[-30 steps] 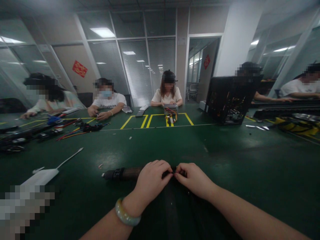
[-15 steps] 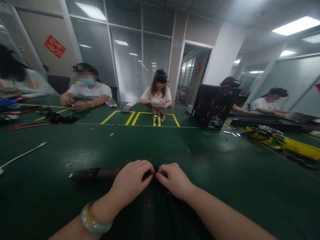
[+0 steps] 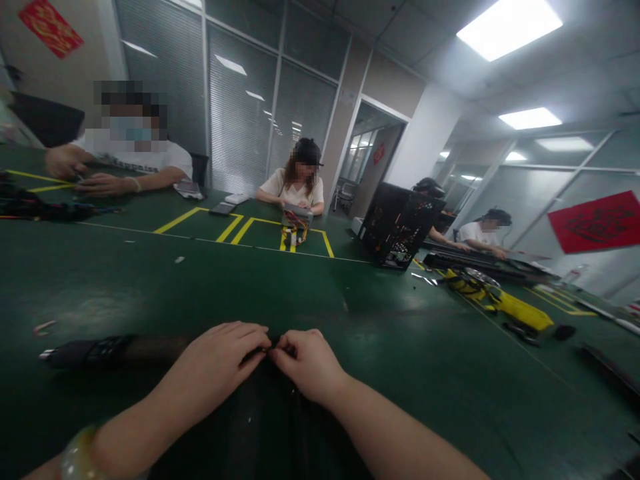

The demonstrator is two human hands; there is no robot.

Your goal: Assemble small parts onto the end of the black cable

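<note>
A dark cylindrical tool (image 3: 150, 350) lies on the green table, with a black ribbed collar and a silver tip pointing left. Its right end goes out of sight behind my left hand (image 3: 225, 363). The fingers of that hand are bent and pinched together. My right hand (image 3: 313, 367) is closed too, its thumb and fingertips meeting those of the left. Whatever small dark piece sits between the fingertips is too hidden to name. Below my hands, dark narrow shapes run toward the table's near edge, hard to make out. A bracelet (image 3: 83, 457) circles my left wrist.
Across the green table (image 3: 380, 347), a person handles a grey box with coloured wires (image 3: 296, 223). A black computer case (image 3: 395, 225) stands to the right. Beyond it lies a yellow tool (image 3: 525, 313) with black straps. Another person sits at left near dark cables (image 3: 40, 200).
The head view has swung right and tilted, so hands and table items appear farther left. Both hands keep their fingertips together, and the dark tool still lies on the table.
</note>
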